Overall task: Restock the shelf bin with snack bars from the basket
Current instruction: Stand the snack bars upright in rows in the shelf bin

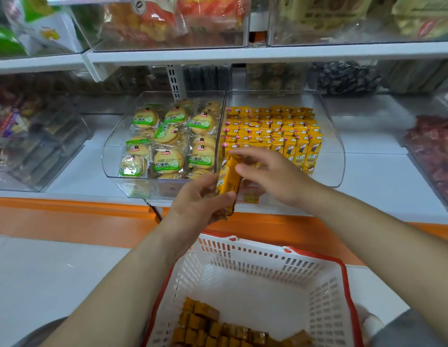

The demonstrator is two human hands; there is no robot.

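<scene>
1. Grip comes first: our left hand [202, 196] has its fingers curled round the lower half of a small bundle of snack bars [229, 181]. That clasp should be firm but not crushing, so the wrappers lie flat.
2. Our right hand [275, 176] meets the bundle from above. Its thumb and forefinger pinch the upper end, and the other fingers spread loosely beyond. We judge this the moment to peel off one or a few bars, and we would draw them upward, not sideways, so the rest do not fan out.
3. Our shelf bin [336, 156] lies just beyond the right fingertips. The rows of bars [273, 128] inside stand on end, and the open space seems to be at the near left corner, right behind those fingers. We would set new ones upright there, faces matching.
4. Just left of the forefinger runs the clear wall shared with the biscuit bin [110, 156], and we would steer clear of it.
5. Our basket [243, 249] sits below both wrists, with spare bars [217, 329] lying well beneath the fingers.
</scene>
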